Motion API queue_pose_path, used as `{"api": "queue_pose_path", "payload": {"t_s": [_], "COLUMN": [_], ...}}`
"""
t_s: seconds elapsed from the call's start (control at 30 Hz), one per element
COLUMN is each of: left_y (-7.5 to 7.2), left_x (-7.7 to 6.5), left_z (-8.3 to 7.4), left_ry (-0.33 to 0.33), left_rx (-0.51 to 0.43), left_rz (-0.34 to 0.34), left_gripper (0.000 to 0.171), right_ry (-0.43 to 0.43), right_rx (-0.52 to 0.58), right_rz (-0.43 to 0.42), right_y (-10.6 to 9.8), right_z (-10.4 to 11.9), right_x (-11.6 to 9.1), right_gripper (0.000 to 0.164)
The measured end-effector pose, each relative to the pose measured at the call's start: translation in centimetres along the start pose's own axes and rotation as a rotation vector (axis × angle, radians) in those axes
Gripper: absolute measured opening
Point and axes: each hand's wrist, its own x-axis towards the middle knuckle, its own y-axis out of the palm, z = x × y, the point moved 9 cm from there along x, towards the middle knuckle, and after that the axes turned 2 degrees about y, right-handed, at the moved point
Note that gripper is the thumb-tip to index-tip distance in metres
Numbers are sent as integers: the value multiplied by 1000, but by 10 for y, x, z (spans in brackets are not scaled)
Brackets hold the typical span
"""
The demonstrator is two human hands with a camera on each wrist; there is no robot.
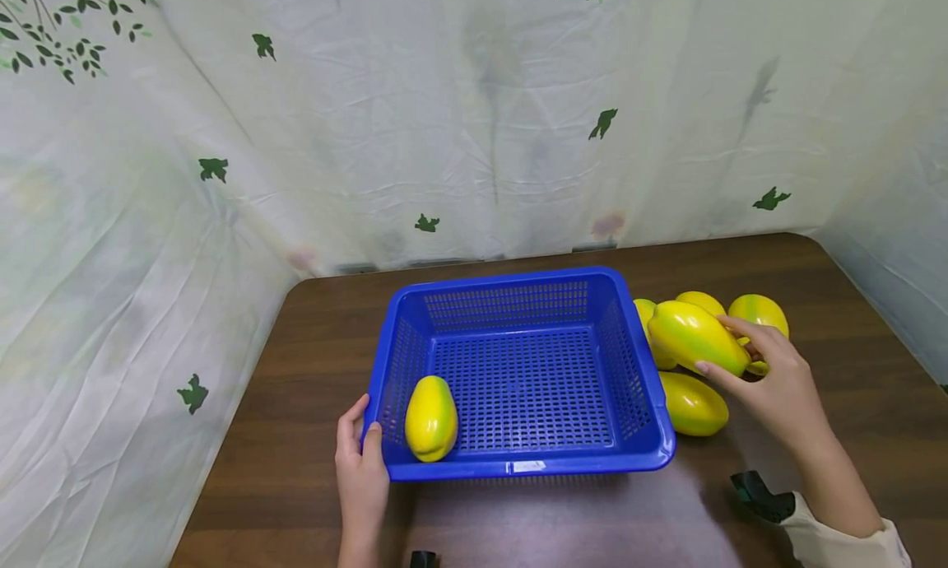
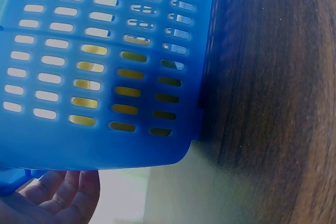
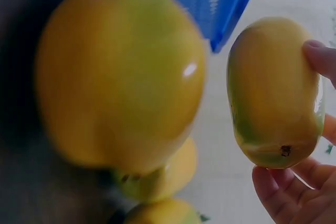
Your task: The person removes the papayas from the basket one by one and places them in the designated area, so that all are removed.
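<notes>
At its left front corner, the blue plastic basket [image 1: 518, 467] is gripped by my left hand [image 1: 361, 463], thumb over the rim and fingers outside. Inside it on the left lies one glossy yellow-green papaya [image 1: 431, 420]. My right hand [image 1: 781, 383] pinches another papaya [image 1: 692, 335] by its end, just right of the basket. The right wrist view shows this held papaya [image 3: 275, 93] between thumb and fingertips, a dark spot at its end. A nearer papaya [image 3: 121, 77] fills the left of that view. Through the basket's slots, yellow shows in the left wrist view.
Several more papayas sit on the brown wooden table [image 1: 296, 403] around the held one, including a front papaya [image 1: 694, 404] against the basket's right side. A white curtain [image 1: 474, 140] with leaf prints hangs behind the table and along both sides.
</notes>
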Motion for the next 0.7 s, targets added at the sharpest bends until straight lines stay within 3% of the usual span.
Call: {"api": "queue_pose_path", "payload": {"t_s": [0.27, 0.5, 0.7], "left_y": [0, -1, -1], "left_x": [0, 0, 0], "left_z": [0, -2, -1], "left_ry": [5, 15, 16], "left_rx": [-6, -3, 0], "left_rz": [0, -10, -12], "left_gripper": [34, 34, 34], "right_ry": [16, 21, 104], "right_rx": [-40, -88, -113], "right_rz": [-25, -65, 35], "right_y": [-5, -1, -1], "right_z": [-28, -75, -61], "right_x": [-15, -25, -36], "right_gripper": [61, 67, 66]}}
